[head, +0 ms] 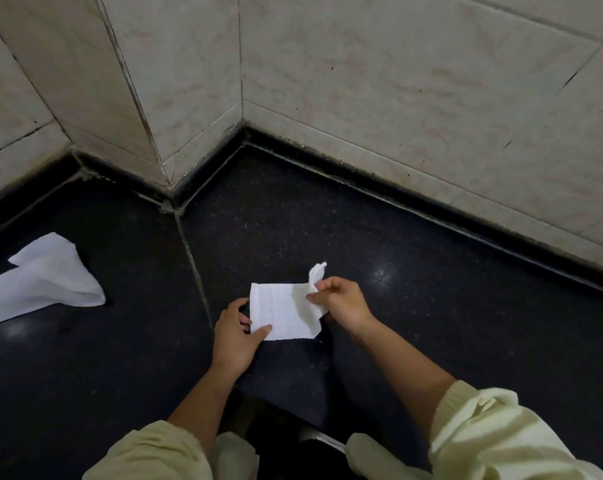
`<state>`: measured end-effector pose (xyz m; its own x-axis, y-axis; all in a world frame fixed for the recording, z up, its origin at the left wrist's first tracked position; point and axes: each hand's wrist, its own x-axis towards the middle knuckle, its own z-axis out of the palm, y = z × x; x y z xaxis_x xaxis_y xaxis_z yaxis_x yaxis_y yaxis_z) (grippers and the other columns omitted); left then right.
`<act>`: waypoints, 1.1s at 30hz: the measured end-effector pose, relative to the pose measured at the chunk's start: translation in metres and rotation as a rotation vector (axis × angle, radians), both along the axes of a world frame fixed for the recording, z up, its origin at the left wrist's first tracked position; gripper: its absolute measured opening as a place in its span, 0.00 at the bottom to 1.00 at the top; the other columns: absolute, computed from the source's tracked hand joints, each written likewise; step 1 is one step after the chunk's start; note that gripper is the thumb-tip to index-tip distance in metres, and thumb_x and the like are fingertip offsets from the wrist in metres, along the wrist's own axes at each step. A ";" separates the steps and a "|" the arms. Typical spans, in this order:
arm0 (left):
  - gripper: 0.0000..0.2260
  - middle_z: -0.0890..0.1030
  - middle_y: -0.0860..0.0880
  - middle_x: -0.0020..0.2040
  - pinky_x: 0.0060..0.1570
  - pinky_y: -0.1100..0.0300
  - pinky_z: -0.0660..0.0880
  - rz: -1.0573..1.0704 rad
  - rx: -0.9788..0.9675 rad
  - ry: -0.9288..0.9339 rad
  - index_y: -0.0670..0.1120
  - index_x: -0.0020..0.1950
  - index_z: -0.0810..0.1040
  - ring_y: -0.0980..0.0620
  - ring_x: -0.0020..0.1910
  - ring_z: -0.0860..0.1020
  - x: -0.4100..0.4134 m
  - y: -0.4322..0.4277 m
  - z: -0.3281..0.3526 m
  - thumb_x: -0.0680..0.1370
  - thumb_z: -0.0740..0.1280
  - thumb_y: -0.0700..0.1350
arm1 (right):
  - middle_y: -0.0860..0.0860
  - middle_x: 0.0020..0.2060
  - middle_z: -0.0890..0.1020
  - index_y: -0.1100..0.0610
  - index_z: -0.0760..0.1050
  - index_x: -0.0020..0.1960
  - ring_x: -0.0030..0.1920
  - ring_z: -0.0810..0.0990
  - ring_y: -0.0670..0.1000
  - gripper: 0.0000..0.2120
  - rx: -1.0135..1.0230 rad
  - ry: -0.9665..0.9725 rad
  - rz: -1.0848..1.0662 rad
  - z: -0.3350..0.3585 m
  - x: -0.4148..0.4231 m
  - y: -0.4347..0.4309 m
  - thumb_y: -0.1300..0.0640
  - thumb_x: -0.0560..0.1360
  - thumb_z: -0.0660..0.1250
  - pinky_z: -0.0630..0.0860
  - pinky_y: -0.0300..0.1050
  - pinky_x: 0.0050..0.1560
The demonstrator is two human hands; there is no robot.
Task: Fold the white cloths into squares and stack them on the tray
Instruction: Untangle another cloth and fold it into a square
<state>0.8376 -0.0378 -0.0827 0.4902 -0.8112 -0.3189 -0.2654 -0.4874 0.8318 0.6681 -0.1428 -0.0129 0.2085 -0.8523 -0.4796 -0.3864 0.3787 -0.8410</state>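
Observation:
A small white cloth (281,311), partly folded into a rough square, lies on the black counter (414,306) near the middle. My left hand (236,336) pins its near left corner with the thumb on top. My right hand (341,304) pinches the cloth's right edge, and a loose corner sticks up above the fingers. A second white cloth (47,280) lies crumpled and unfolded at the far left of the counter, away from both hands. No tray is in view.
Cream tiled walls (397,81) rise behind the counter and form a jutting corner at the back left. A grout seam (194,268) runs across the counter just left of my left hand. The counter's front edge lies near my sleeves.

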 end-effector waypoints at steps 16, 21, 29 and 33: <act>0.20 0.77 0.50 0.42 0.43 0.64 0.70 0.037 0.039 0.104 0.48 0.69 0.70 0.55 0.42 0.76 0.010 -0.002 0.001 0.78 0.65 0.39 | 0.50 0.41 0.79 0.57 0.76 0.45 0.42 0.78 0.47 0.03 -0.006 0.296 0.270 -0.026 0.068 0.022 0.64 0.73 0.67 0.74 0.36 0.39; 0.19 0.77 0.51 0.41 0.42 0.65 0.70 0.036 0.038 0.117 0.47 0.69 0.70 0.56 0.40 0.76 0.012 -0.001 0.003 0.78 0.65 0.39 | 0.51 0.42 0.81 0.58 0.79 0.47 0.43 0.80 0.49 0.02 0.031 0.233 0.260 -0.032 0.072 0.028 0.61 0.74 0.69 0.80 0.43 0.46; 0.15 0.78 0.51 0.45 0.44 0.62 0.71 0.057 0.072 0.180 0.47 0.66 0.72 0.54 0.45 0.78 0.015 -0.002 0.012 0.80 0.63 0.48 | 0.53 0.38 0.82 0.60 0.81 0.46 0.33 0.79 0.47 0.08 0.151 0.103 0.116 -0.022 0.056 0.022 0.64 0.76 0.63 0.75 0.36 0.30; 0.24 0.76 0.51 0.43 0.45 0.62 0.71 -0.067 0.152 0.104 0.46 0.68 0.69 0.54 0.44 0.76 0.019 -0.004 0.022 0.75 0.72 0.48 | 0.53 0.37 0.82 0.62 0.80 0.46 0.34 0.78 0.48 0.08 0.117 0.142 0.017 -0.018 0.028 0.013 0.65 0.76 0.62 0.74 0.37 0.32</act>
<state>0.8565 -0.0420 -0.0605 0.3948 -0.7798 -0.4859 -0.2183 -0.5933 0.7748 0.6961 -0.1303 -0.0306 0.1459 -0.7857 -0.6012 -0.5055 0.4632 -0.7280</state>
